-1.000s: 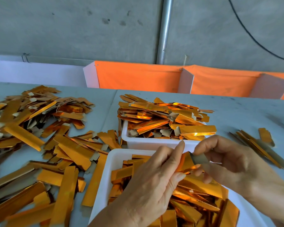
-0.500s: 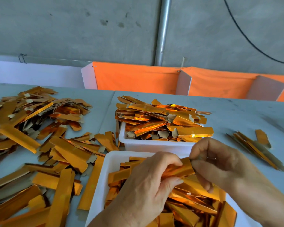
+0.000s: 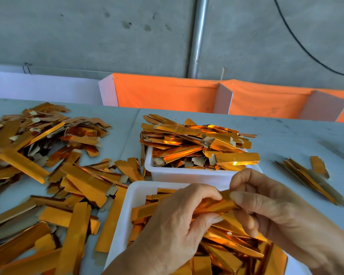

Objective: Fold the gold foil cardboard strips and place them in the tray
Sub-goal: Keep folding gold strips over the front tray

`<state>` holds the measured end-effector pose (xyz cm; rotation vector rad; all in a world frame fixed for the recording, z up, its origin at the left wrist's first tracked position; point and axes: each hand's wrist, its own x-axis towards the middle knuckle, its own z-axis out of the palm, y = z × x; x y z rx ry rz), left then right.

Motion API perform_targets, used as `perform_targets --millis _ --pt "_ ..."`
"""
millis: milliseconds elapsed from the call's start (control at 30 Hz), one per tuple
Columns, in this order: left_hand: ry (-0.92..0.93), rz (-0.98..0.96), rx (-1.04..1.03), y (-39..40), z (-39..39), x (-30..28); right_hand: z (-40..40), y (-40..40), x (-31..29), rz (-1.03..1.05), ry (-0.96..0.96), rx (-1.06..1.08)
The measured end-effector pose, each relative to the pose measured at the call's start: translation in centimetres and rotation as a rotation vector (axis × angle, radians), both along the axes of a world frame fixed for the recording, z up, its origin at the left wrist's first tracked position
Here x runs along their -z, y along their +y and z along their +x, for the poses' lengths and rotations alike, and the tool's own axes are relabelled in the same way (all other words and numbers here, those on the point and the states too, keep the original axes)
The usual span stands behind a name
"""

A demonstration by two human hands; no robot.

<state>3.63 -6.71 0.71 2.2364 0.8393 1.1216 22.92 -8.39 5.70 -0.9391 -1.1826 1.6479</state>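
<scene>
Both hands pinching one gold strip (image 3: 216,207) just above the near tray (image 3: 135,197): left hand (image 3: 179,221) and right hand (image 3: 266,207) fingers curled round it. Could slip, bend crooked, or drop onto the worktop (image 3: 286,139) if squeezed unevenly.

Two bare hands and the forearms behind them show at the lower edge of the view. The left hand (image 3: 175,221) wears no glove, ring or watch, and no sleeve reaches its wrist. The right hand (image 3: 266,205) is likewise ungloved and unadorned, its forearm bare to the frame's corner. The fingernails are short, plain and unpainted.
</scene>
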Motion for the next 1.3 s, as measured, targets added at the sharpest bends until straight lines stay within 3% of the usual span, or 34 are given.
perform_targets --millis 833,1133,1300 --pt "0.001 -0.015 -0.004 0.1 -0.1 0.1 -0.1 0.3 0.1 0.042 -0.083 0.068" --pt "0.033 0.235 -0.086 0.2 0.2 -0.1 -0.9 -0.3 0.2 0.179 -0.26 0.181" --pt "0.053 0.266 -0.08 0.2 0.2 -0.2 0.3 0.2 0.1 0.225 -0.361 0.062"
